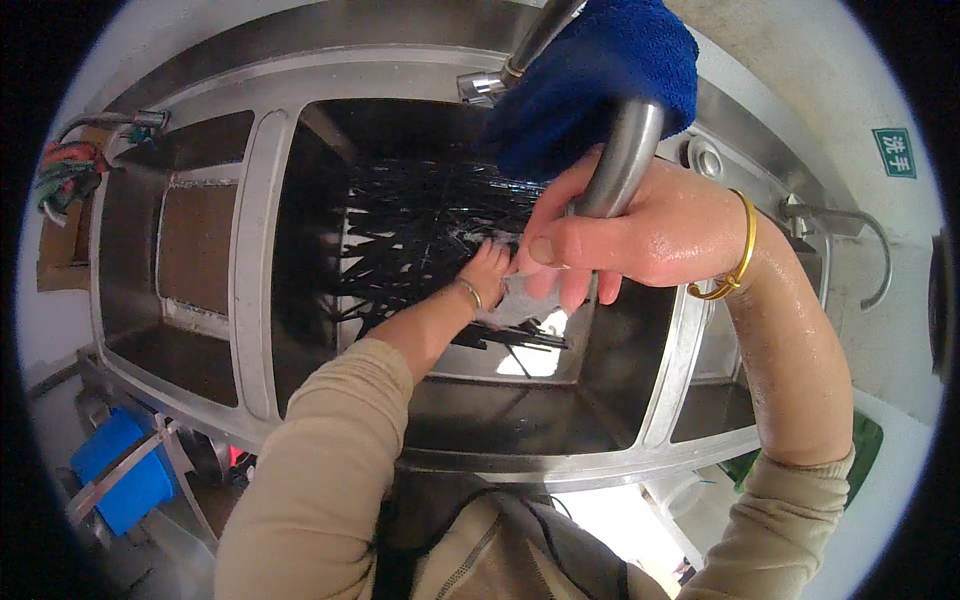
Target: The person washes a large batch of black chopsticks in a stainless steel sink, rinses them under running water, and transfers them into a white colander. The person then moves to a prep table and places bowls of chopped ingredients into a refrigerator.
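My right hand [637, 221] is wrapped around the curved metal spout [626, 150] of a faucet, its thumb along the near side of the tip. Lower down, in the middle basin [517, 416] of a stainless-steel sink, my left hand [487, 274] reaches among a heap of black chopsticks [405, 240]. Whether its fingers grip any of them is hidden. Between the two hands is a blurred, whitish patch of splashing water [529, 300]. The chopsticks lie mostly crosswise, with a few loose ones near the basin's front.
A blue towel [637, 60] hangs over the faucet, close behind my right hand. A second faucet [862, 217] juts out at right. The left basin [199, 375] holds a brown board [196, 251]. Below left is a blue bin [124, 472].
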A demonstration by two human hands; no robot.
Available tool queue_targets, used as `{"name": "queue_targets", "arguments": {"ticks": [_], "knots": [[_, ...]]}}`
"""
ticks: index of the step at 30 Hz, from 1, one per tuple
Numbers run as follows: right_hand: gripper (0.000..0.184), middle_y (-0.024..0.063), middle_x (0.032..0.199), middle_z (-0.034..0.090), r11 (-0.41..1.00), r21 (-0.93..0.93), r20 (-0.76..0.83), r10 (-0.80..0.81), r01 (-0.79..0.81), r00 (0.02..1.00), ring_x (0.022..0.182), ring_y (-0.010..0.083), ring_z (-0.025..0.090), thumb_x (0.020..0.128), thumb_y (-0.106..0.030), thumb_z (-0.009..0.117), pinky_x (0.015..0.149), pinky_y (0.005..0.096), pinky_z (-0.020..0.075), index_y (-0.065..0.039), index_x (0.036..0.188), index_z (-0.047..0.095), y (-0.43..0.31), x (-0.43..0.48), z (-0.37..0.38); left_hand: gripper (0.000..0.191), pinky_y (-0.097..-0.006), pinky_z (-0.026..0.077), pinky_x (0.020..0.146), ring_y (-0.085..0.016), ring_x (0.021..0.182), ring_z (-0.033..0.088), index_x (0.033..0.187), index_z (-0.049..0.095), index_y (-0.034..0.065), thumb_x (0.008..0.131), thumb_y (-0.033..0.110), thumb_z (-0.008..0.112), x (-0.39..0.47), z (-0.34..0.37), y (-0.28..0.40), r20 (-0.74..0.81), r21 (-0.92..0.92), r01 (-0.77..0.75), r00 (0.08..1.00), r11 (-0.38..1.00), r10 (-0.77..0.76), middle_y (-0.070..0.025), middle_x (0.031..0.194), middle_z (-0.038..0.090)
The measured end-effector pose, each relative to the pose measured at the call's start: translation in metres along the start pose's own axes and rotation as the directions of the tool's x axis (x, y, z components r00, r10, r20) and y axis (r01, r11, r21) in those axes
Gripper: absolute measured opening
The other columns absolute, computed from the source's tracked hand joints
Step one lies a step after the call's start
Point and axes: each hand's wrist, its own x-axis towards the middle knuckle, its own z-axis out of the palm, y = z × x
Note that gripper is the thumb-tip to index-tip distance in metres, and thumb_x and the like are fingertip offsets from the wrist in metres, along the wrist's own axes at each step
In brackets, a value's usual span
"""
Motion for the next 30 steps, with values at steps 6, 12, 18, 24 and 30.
{"name": "queue_targets", "arguments": {"ticks": [6,12,18,24,30], "knots": [[0.025,0.0078,0.083,0.067,0.999,0.000,0.022,-0.034,0.034,0.999,0.069,0.0156,0.065,0.081,-0.024,0.060,0.056,0.0250,0.0496,-0.001,0.089,0.066,0.002,0.001,-0.001,0.082,-0.0490,0.032,0.097,-0.032,0.113,0.046,0.134,0.039,0.0059,0.066,0.038,0.073,-0.080,0.016,0.054,0.160,-0.055,-0.154,0.974,0.987,0.161,-0.0162,0.124,0.047],[0.026,0.0094,0.086,0.068,0.998,0.047,0.076,-0.052,0.048,0.996,0.071,0.0162,0.066,0.082,-0.025,0.060,0.056,0.0256,0.0504,-0.001,0.089,0.066,0.004,0.002,-0.002,0.047,-0.0452,0.040,0.085,-0.026,0.104,0.054,0.120,0.050,0.0065,0.078,0.025,0.056,-0.071,0.076,0.055,0.166,-0.255,-0.065,0.980,0.965,0.110,-0.0128,0.110,0.057],[0.027,0.0094,0.087,0.068,0.994,0.059,0.043,-0.090,0.088,0.995,0.071,0.0161,0.065,0.083,-0.025,0.059,0.056,0.0254,0.0508,0.000,0.093,0.064,0.006,0.003,0.000,0.017,-0.0384,0.047,0.070,-0.026,0.083,0.061,0.088,0.062,0.0067,0.079,0.018,0.052,-0.010,0.044,-0.007,-0.176,-0.060,0.030,0.984,0.998,-0.040,-0.0099,0.082,0.060],[0.028,0.0076,0.085,0.067,0.995,0.046,0.013,-0.092,0.092,0.996,0.072,0.0136,0.063,0.083,-0.025,0.058,0.058,0.0245,0.0503,-0.001,0.094,0.064,0.006,0.001,0.003,0.044,-0.0426,0.041,0.090,-0.030,0.109,0.049,0.122,0.047,0.0061,0.081,0.019,0.049,0.002,-0.035,-0.092,-0.355,-0.223,-0.029,0.933,0.974,-0.054,-0.0169,0.116,0.051],[0.025,0.0045,0.080,0.066,0.987,-0.055,-0.055,-0.151,0.148,0.987,0.070,0.0121,0.062,0.082,-0.022,0.061,0.060,0.0232,0.0489,-0.001,0.093,0.065,0.006,0.001,0.004,0.085,-0.0481,0.024,0.103,-0.032,0.125,0.034,0.134,0.032,0.0019,0.070,0.052,0.058,-0.001,-0.034,-0.151,0.002,-0.195,0.346,0.936,0.918,-0.352,-0.0188,0.132,0.039]]}}
